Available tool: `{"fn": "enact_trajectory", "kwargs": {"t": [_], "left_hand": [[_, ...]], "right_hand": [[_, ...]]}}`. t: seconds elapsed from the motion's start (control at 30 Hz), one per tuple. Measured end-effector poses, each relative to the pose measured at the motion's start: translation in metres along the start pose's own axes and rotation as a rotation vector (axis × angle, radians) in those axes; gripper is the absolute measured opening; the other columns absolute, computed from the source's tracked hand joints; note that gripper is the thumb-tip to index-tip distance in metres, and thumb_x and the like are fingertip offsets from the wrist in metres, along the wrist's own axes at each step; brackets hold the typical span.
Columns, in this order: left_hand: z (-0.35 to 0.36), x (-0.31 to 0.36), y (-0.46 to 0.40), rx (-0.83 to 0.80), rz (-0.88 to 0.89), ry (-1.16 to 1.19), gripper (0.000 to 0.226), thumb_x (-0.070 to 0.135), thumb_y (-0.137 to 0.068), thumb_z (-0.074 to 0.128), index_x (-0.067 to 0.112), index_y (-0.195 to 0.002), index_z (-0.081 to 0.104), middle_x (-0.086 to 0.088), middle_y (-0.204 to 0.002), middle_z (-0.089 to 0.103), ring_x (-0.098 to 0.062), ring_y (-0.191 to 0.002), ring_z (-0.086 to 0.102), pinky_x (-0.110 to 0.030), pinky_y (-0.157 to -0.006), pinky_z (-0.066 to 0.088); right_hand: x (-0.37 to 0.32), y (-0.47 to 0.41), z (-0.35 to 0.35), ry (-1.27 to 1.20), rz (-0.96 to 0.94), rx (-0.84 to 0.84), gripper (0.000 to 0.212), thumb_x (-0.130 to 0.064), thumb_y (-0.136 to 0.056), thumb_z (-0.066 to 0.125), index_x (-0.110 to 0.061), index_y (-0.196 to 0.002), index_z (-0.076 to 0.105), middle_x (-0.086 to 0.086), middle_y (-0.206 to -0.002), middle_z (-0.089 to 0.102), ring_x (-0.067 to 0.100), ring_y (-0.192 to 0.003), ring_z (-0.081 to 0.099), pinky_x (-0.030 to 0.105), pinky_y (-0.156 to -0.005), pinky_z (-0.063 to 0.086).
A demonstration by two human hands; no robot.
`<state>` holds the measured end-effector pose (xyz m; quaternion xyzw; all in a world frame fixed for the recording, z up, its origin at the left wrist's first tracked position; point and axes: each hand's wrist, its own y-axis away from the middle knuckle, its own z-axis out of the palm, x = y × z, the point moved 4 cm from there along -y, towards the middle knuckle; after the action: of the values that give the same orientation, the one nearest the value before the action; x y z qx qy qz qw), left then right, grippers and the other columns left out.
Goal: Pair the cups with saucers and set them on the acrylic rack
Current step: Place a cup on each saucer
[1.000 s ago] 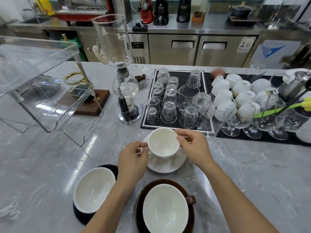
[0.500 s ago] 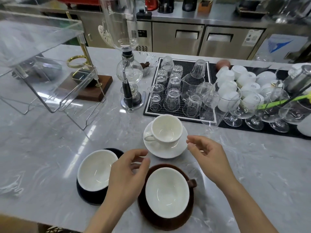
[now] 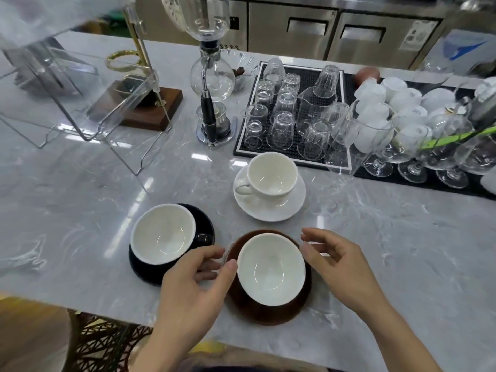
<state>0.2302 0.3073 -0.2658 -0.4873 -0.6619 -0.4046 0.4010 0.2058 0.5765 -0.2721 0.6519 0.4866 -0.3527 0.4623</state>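
Far up and to the left of both hands, the clear acrylic rack [image 3: 80, 84] stands on the marble tabletop [image 3: 80, 200], well apart from the cups, with nothing set on it that can be made out. Just left of the left hand [image 3: 193, 288] a black cup [image 3: 163, 234], white inside, sits on a black saucer [image 3: 206, 224] with its handle turned toward that hand.

The left hand's grip is loosely open and holds nothing; its thumb tip lies at the left rim of the brown cup [image 3: 271, 272], and whether it actually touches cannot be told. The brown cup, white inside, sits on a brown saucer [image 3: 271, 315] directly between the two hands, near the tabletop's front edge.

Beyond the gap between the hands, a white cup [image 3: 272, 174] rests on a white saucer [image 3: 269, 208], handle pointing left.

The right hand [image 3: 346, 267] hovers just right of the brown cup, fingers curled and spread, its grip open and empty, apart from the rim. Up and right of it, glasses [image 3: 284, 122] stand on a black mat [image 3: 346, 162].
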Motion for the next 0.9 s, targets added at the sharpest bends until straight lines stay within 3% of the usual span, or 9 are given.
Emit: {"fn": "enact_trajectory", "kwargs": {"t": [0.17,0.33,0.47,0.53,0.6,0.67,0.73,0.8,0.9], "left_hand": [[0.003,-0.004,0.005,-0.018,-0.038,-0.084,0.042,0.067,-0.064,0.073,0.042,-0.098,0.069,0.018,-0.088,0.073,0.004,-0.085,0.070,-0.008,-0.067,0.052],[0.008,-0.009,0.007,-0.058,-0.114,-0.068,0.043,0.065,-0.065,0.077,0.042,-0.100,0.067,0.017,-0.090,0.075,0.006,-0.080,0.070,-0.005,-0.060,0.049],[0.008,-0.016,0.005,-0.084,-0.185,-0.050,0.062,0.074,-0.055,0.074,0.040,-0.106,0.066,0.018,-0.099,0.073,-0.002,-0.073,0.073,-0.020,-0.067,0.056],[0.009,-0.020,0.005,-0.104,-0.225,-0.026,0.062,0.074,-0.054,0.075,0.039,-0.104,0.067,0.017,-0.092,0.074,-0.006,-0.071,0.075,-0.033,-0.070,0.062],[0.011,-0.021,0.006,-0.125,-0.253,0.013,0.060,0.073,-0.054,0.077,0.038,-0.102,0.067,0.024,-0.091,0.073,-0.009,-0.069,0.076,-0.038,-0.068,0.065],[0.013,-0.022,0.007,-0.133,-0.273,0.054,0.060,0.070,-0.053,0.078,0.035,-0.101,0.068,0.025,-0.088,0.072,-0.013,-0.066,0.076,-0.035,-0.062,0.065],[0.014,-0.022,0.008,-0.128,-0.295,0.080,0.060,0.068,-0.052,0.080,0.032,-0.100,0.069,0.015,-0.082,0.074,-0.016,-0.063,0.076,-0.031,-0.056,0.063],[0.015,-0.022,0.008,-0.136,-0.311,0.084,0.058,0.067,-0.053,0.079,0.031,-0.098,0.069,0.007,-0.077,0.074,-0.019,-0.059,0.075,-0.030,-0.052,0.062],[0.018,-0.021,0.008,-0.156,-0.327,0.090,0.058,0.067,-0.055,0.077,0.026,-0.096,0.069,0.001,-0.071,0.072,-0.022,-0.056,0.073,-0.030,-0.050,0.061]], "right_hand": [[0.008,0.004,0.007,0.009,0.016,-0.029,0.061,-0.063,-0.062,0.075,-0.037,-0.118,0.069,-0.021,-0.104,0.073,-0.001,-0.092,0.071,0.021,-0.083,0.056],[0.014,0.008,0.011,0.085,0.039,-0.059,0.071,-0.067,-0.060,0.075,-0.042,-0.125,0.063,-0.022,-0.101,0.072,-0.002,-0.095,0.070,0.019,-0.081,0.054],[0.016,0.008,0.012,0.075,0.073,-0.051,0.072,-0.068,-0.059,0.074,-0.039,-0.124,0.064,-0.024,-0.097,0.071,0.002,-0.089,0.070,0.021,-0.080,0.053],[0.018,0.009,0.011,0.079,0.084,-0.058,0.072,-0.071,-0.059,0.072,-0.038,-0.123,0.065,-0.025,-0.099,0.071,0.001,-0.092,0.070,0.023,-0.084,0.055],[0.020,0.011,0.009,0.061,0.104,-0.058,0.072,-0.072,-0.059,0.071,-0.038,-0.122,0.066,-0.024,-0.103,0.071,0.000,-0.097,0.070,0.023,-0.085,0.057],[0.021,0.013,0.007,0.002,0.124,-0.054,0.066,-0.069,-0.059,0.073,-0.037,-0.117,0.068,-0.023,-0.102,0.072,0.001,-0.091,0.072,0.021,-0.073,0.059],[0.023,0.013,0.007,-0.075,0.157,-0.067,0.047,-0.060,-0.065,0.077,-0.036,-0.106,0.074,-0.013,-0.094,0.075,0.010,-0.077,0.075,0.027,-0.062,0.062],[0.023,0.014,0.008,-0.119,0.186,-0.096,0.027,-0.048,-0.074,0.079,-0.031,-0.095,0.077,-0.001,-0.083,0.074,0.019,-0.067,0.074,0.039,-0.061,0.064],[0.022,0.015,0.008,-0.110,0.209,-0.112,0.024,-0.043,-0.077,0.079,-0.026,-0.094,0.077,0.006,-0.080,0.073,0.022,-0.062,0.073,0.041,-0.060,0.064]]}}
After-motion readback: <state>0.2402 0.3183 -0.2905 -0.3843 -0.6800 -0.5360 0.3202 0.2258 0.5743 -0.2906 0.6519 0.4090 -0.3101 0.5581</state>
